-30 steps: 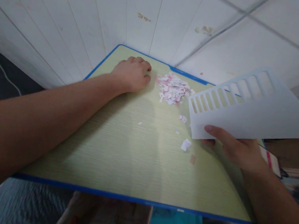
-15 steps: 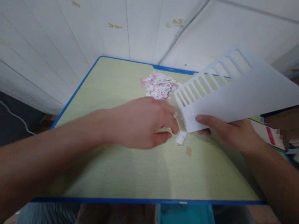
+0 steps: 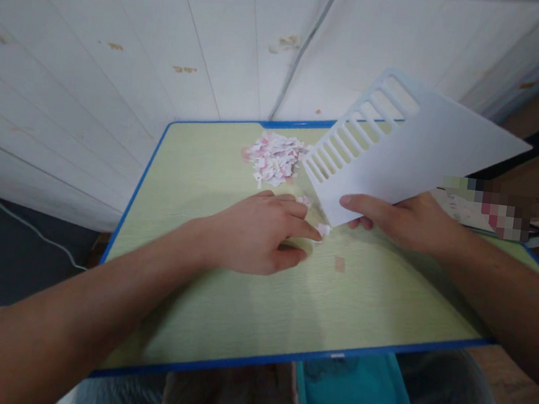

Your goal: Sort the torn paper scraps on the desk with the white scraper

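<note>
My right hand grips a white plastic sheet with a row of slots along one side, thumb on top and fingers beneath. The sheet is tilted, its lower corner close to the tabletop. My left hand is over the table with its fingers apart, the index fingertip at a small white paper scrap. Another few scraps lie by its other fingers. Behind them sits a heap of torn white and pink paper bits.
The light green tabletop has a blue rim and stands against a white panelled wall with a grey cable. A teal plastic bin is below the front edge. Printed paper lies at the right, partly blurred.
My left hand's fingers have spread, and the index finger has come onto the paper scrap, which sits nearer the sheet's corner. The whole view has shifted; the right hand still holds the sheet.
</note>
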The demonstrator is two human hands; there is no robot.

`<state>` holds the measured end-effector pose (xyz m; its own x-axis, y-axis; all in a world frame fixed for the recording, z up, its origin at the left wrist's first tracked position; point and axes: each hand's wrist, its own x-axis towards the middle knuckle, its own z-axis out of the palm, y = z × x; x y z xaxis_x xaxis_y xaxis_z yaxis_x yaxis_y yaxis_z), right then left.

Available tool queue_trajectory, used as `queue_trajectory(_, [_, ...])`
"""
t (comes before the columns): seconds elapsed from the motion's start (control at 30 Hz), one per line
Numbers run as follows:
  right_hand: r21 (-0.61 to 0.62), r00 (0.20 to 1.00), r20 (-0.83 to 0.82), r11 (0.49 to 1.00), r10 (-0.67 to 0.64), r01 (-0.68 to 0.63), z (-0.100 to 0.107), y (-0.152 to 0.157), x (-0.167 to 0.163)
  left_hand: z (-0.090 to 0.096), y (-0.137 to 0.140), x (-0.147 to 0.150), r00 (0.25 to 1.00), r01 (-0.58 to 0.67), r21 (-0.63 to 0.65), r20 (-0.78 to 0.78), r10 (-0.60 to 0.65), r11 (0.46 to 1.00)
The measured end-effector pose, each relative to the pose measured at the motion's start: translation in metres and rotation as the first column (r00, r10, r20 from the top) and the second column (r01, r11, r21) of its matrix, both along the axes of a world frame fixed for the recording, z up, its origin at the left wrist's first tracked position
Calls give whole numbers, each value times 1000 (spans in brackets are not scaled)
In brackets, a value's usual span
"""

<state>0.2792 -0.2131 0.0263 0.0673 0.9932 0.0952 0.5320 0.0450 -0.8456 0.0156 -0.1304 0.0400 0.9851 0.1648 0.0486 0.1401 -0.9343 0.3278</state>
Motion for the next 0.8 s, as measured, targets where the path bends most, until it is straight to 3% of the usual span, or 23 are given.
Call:
queue_trajectory(0.2, [30, 998, 54, 1000, -8, 6, -3, 2, 6, -5, 6, 0, 995, -7, -62, 100, 13, 998])
queue_trajectory(0.33, [20, 1000, -1, 1000, -19, 19, -1, 1, 9, -11, 15, -2, 977, -29, -90, 206, 48, 995])
queue_trajectory(0.5, [-48, 1000, 8, 999, 2, -2, -1, 0, 2, -20, 31, -3, 922, -183, -21, 343, 180, 983])
queue_trajectory(0.8, [66, 982, 149, 989, 118, -129, -3, -4, -11, -24, 56, -7, 756, -570, 28, 409, 511, 821])
